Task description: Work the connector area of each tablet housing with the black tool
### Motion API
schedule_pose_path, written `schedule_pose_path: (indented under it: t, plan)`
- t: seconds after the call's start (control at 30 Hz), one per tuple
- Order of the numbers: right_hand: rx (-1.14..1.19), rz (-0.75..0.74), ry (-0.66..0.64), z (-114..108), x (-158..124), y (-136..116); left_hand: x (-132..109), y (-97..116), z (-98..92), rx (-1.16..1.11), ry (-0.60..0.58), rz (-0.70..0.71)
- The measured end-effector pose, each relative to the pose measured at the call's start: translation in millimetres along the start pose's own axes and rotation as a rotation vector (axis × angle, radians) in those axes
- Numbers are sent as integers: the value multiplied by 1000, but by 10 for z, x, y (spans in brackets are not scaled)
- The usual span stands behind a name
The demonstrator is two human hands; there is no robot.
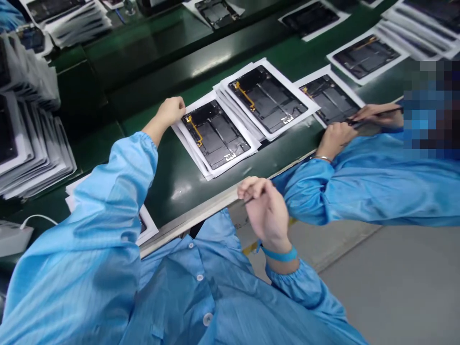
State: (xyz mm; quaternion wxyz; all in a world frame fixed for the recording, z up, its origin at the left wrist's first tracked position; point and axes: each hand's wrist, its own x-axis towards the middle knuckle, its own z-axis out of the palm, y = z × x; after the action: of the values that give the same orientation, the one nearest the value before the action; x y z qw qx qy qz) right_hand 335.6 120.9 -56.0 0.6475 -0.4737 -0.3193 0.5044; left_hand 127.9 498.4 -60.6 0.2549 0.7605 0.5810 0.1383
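Note:
My left hand (pixel 172 111) pinches the upper left corner of a white sheet (pixel 230 165) under an open tablet housing (pixel 221 136). The housing lies with its inside up, showing a yellow flex cable and a silver strip. Just right of it, a taller stack of white sheets carries another open tablet housing (pixel 268 100). Raised over the bench's front edge, my right hand (pixel 268 211) has its fingers curled and a blue band at the wrist. A thin dark line shows at its fingertips; I cannot tell what it is.
At right, a co-worker's hands (pixel 336 136) work at another tablet housing (pixel 332 98). Tall stacks of sheeted housings (pixel 39 139) stand at left, and more lie at the back (pixel 77 21) and far right (pixel 413 36). The green bench (pixel 168 191) has a pale front edge (pixel 194 215).

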Motion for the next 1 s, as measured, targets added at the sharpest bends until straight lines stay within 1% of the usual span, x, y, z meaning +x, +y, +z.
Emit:
schedule_pose_path:
  t: [0.1,0.13,0.2,0.3,0.4,0.47,0.53,0.63,0.7,0.77,0.83,0.9,1.0]
  plan:
    - [151,217,102,-51,163,257,-108,-30,-48,-38,13,-7]
    - [171,267,121,-69,194,331,-182,-42,-66,-54,12,-15]
    - [193,312,125,-104,237,431,-378,-68,-101,-92,6,-40]
    - [203,310,74,-163,330,473,-703,-110,-153,-173,-21,-105]
    - [174,302,13,-238,502,459,-902,-134,-180,-265,-57,-187]
    - [134,275,-5,-288,637,454,-936,-128,-173,-318,-80,-225]
    - [84,245,-2,-327,762,454,-920,-111,-153,-363,-92,-238]
    - [12,239,-8,-362,895,443,-892,-88,-130,-421,-94,-218]
    - [-21,232,-18,-372,929,410,-909,-89,-143,-451,-127,-193]
    - [-26,218,-23,-364,890,358,-976,-125,-201,-469,-196,-168]
    - [-8,232,-46,-321,757,305,-1099,-213,-316,-470,-268,-142]
    - [21,291,-107,-224,525,287,-1275,-365,-486,-452,-327,-126]
    - [90,447,-270,38,74,382,-1569,-680,-770,-385,-408,-155]
